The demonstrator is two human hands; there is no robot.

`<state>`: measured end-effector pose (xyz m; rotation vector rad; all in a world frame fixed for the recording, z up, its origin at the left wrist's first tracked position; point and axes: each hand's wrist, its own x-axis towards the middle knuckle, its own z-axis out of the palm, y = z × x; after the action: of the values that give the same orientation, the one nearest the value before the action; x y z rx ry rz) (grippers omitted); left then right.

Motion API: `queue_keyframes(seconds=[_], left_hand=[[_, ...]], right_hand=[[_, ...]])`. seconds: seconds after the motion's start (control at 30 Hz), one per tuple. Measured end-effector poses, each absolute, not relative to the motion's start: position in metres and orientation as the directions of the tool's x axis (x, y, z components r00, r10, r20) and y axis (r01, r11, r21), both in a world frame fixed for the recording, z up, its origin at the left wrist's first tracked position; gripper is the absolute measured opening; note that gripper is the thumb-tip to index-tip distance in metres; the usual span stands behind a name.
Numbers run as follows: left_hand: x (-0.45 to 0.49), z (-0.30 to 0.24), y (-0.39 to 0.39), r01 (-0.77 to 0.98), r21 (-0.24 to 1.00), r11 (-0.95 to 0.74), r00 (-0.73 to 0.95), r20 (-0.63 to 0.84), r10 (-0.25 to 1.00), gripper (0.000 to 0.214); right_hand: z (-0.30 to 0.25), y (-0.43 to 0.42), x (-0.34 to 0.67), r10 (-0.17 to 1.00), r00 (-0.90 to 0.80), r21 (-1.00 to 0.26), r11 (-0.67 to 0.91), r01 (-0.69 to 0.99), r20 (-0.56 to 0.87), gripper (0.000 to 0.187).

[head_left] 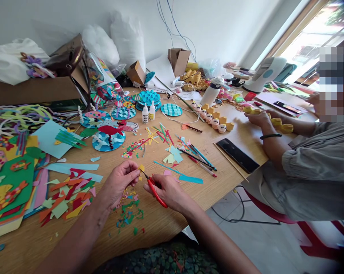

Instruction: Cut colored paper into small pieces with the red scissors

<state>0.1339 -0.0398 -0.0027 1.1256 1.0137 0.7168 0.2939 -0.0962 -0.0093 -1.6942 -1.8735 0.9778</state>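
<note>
Your left hand [122, 177] pinches a small yellow paper piece [141, 167] between thumb and fingers, and your right hand [167, 188] is closed around the red-handled scissors [157, 193], whose blades meet that piece over the table [157, 220] in front of you. Beyond your hands stand two white glue bottles [145, 115], side by side; you cannot tell how full they are. At your far left, a long cardboard box [18, 93] has white cloth [9, 62], purple flowers [36, 66] and a dark handbag [66, 62] at its top, though how deep they sit is unclear. Next to it a clear bag [105, 72] shows many-coloured pieces inside, and behind that bulges a stuffed white sack [127, 40]. Two small cardboard boxes [179, 61] stand near the wall, their contents hidden from you. Toward your right, pink figures [214, 123] line a yellow carton strip [216, 114] near a white flask [211, 93].
</note>
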Motion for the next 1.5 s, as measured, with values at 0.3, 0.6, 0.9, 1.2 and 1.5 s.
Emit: queue_keyframes(seconds=[0.3,0.6,0.9,1.2,1.5], left_hand=[[0.134,-0.011,-0.036,0.006,0.923,0.384,0.376,-0.358,0.855,0.02],[0.134,-0.013,-0.034,0.009,0.904,0.428,0.389,-0.397,0.831,0.023],[0.132,-0.012,-0.033,-0.02,0.906,0.422,0.359,-0.388,0.849,0.023],[0.137,-0.002,-0.037,-0.002,0.919,0.395,0.385,-0.364,0.848,0.022],[0.139,-0.005,-0.038,0.03,0.919,0.392,0.408,-0.369,0.835,0.018]], right_hand=[[-0.016,-0.097,0.297,0.979,-0.104,-0.723,-0.057,0.688,-0.177,0.037],[-0.023,-0.095,0.298,0.974,-0.089,-0.715,-0.088,0.694,-0.206,0.034],[-0.016,-0.096,0.307,0.978,-0.097,-0.699,-0.063,0.712,-0.187,0.035],[-0.006,-0.101,0.304,0.972,-0.144,-0.671,-0.02,0.741,-0.187,0.035],[-0.01,-0.098,0.301,0.972,-0.128,-0.682,-0.043,0.73,-0.198,0.036]])
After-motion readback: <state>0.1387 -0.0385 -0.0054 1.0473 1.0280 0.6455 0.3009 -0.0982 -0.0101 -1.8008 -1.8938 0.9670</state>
